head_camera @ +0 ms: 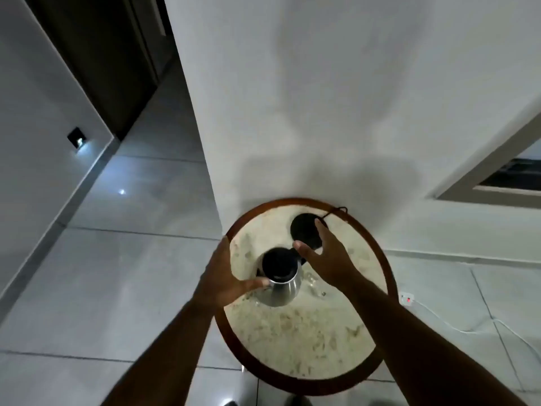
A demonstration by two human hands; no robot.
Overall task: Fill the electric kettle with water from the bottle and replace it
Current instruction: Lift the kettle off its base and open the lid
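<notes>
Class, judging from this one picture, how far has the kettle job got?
Done: the kettle is off its base and stands on the table. In hand: the left hand and right hand are open on either side of it, gripping nothing. Left: no bottle shows; whether the kettle holds water cannot be told, and it is not yet back on the base.

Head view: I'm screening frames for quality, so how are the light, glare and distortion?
Head view: dim; wide-angle bends the wall and floor lines; a glare spot on the floor; a broad shadow on the wall above the table; kettle slightly soft.
</notes>
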